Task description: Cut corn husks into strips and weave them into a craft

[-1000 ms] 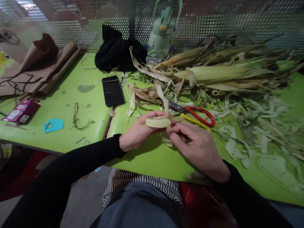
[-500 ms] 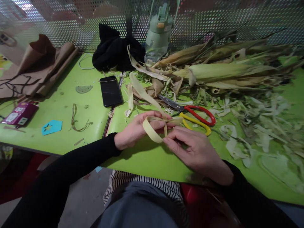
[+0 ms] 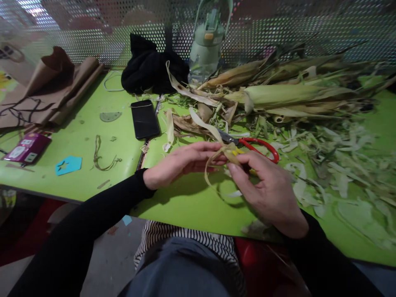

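Note:
Pale strips of corn husk (image 3: pixel 209 166) are gathered where my hands meet, above the green table. Thumb and fingers of my right hand (image 3: pixel 267 185) are pinched on the gathered part, and a thin loop hangs below. My left hand (image 3: pixel 188 163) has its fingers stretched out behind the strips, with the tips at or against them; whether they touch is hard to tell. One wider strip end points up and away. Just behind my right hand lie scissors (image 3: pixel 259 148) with one red and one yellow handle, the yellow one mostly covered by the hand.
Corn husks (image 3: pixel 287 94) are heaped at the back right, with shredded scraps (image 3: pixel 343 165) nearer. A phone (image 3: pixel 145 119), black cloth (image 3: pixel 151 68) and a bottle (image 3: pixel 206 49) stand or lie behind my hands. Leftward are brown paper (image 3: pixel 64 84), a purple pack (image 3: pixel 28 147) and blue paper (image 3: pixel 68 165).
My left fingers have straightened from their hold on the strips. My right hand now pinches the gathered part, and the wide loop has turned and dropped lower to the right.

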Tool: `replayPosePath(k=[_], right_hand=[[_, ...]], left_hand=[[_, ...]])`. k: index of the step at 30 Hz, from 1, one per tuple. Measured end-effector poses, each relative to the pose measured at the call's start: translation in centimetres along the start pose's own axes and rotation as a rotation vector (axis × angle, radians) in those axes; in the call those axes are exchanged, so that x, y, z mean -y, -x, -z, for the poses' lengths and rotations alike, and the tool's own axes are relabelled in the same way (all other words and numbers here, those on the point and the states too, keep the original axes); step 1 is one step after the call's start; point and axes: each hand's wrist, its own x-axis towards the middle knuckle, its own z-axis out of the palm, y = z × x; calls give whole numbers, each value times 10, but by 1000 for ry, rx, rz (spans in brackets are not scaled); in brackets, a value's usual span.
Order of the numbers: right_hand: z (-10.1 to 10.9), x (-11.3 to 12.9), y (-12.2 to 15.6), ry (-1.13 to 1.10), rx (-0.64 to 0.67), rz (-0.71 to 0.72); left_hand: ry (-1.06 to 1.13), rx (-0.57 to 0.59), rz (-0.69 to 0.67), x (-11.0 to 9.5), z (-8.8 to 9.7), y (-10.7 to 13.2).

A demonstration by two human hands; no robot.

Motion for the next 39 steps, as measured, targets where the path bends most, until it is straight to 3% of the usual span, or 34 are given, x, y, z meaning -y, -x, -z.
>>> replayPosePath(k=[4, 6, 9, 12, 15, 17, 20, 23, 26, 34, 39], right_hand=[[-2, -2, 0, 9, 66, 18], [-3, -5, 1, 73, 4, 91], [-9, -8, 5, 236, -208, 289], [-19, -9, 9, 305, -140, 392], [-26, -9, 10, 265, 20, 343], [-26, -9, 8, 198, 53, 335], [-19, -10, 5, 179, -46, 319], [-13, -10, 4, 156, -169, 235], [-14, -9, 5, 94, -157, 138], [-18, -4, 5, 57, -172, -14], [-17, -6, 7, -51, -146, -128]], left_hand=[[-19, -145, 21, 2, -1, -5], [-12, -171, 27, 4, -3, -7], [48, -233, -15, 6, -5, -9], [113, -282, -56, 9, -6, -10], [107, -290, -73, 11, -6, -10], [67, -281, -84, 11, -5, -10], [-37, -224, -59, 10, -3, -9], [-125, -92, 23, 9, -3, -6], [-149, -14, 63, 7, -5, -3], [-298, -17, 52, 5, -10, 0], [-272, -1, 50, 10, -8, -2]])
